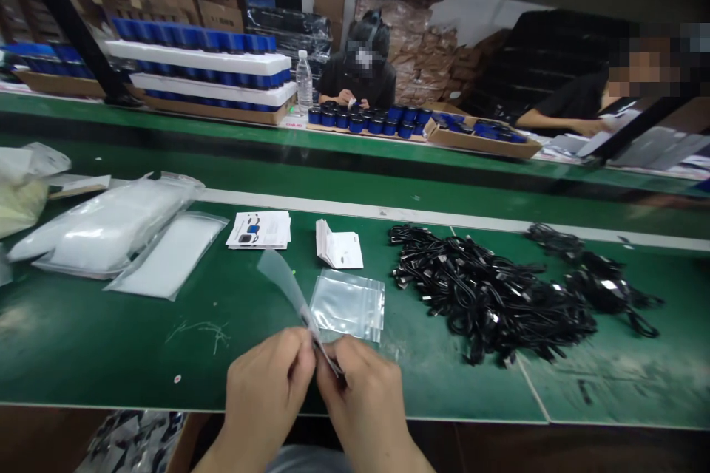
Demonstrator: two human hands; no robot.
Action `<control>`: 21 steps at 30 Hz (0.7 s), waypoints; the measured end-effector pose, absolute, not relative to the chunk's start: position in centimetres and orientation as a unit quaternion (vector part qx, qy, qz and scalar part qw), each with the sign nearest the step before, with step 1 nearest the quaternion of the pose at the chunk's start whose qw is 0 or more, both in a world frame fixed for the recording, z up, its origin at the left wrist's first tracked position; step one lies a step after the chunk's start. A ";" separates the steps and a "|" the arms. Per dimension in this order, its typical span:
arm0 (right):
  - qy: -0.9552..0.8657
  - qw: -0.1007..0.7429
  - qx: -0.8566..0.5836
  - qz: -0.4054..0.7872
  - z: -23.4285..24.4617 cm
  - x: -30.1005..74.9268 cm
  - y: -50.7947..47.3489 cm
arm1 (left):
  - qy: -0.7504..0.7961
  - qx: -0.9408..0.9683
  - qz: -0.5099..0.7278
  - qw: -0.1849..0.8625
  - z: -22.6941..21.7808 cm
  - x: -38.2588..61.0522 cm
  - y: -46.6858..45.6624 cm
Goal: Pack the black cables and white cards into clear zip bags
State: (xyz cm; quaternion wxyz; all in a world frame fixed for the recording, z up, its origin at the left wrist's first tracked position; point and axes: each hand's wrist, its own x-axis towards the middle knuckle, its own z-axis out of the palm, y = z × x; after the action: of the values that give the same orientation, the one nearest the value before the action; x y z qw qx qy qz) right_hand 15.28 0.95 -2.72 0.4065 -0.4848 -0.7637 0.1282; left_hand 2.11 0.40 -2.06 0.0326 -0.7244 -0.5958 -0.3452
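Near the table's front edge, my left hand (271, 377) and my right hand (360, 384) are closed together on a clear plastic bag (282, 284), pinching it between thumbs and fingers. The bag stands tilted up from my hands toward the left. Whatever lies inside it is hard to make out. Just beyond my hands is a stack of flat clear zip bags (349, 303). Behind that sit a folded leaflet pile (342, 247) and a stack of printed booklets (259, 229). A heap of black cables (482, 288) spreads to the right.
Filled plastic packs (122, 225) lie at the left, and smaller cable bundles (604, 284) at the far right. An open box (138, 440) stands below the front edge. Across the raised green ledge, two people work beside blue-and-black items (360, 120) and a water bottle (304, 85).
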 end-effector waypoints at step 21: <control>-0.623 0.418 -0.475 0.459 -1.3 16.5 2.6 | -0.523 -0.782 -0.330 -0.077 -2.2 1.3 -0.5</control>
State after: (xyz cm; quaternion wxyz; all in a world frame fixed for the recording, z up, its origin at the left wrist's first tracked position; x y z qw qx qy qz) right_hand 16.49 2.58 -1.26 0.4183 -0.4748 -0.6234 0.4593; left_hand 1.26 -0.52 -2.17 -0.0775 -0.7817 -0.5234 -0.3302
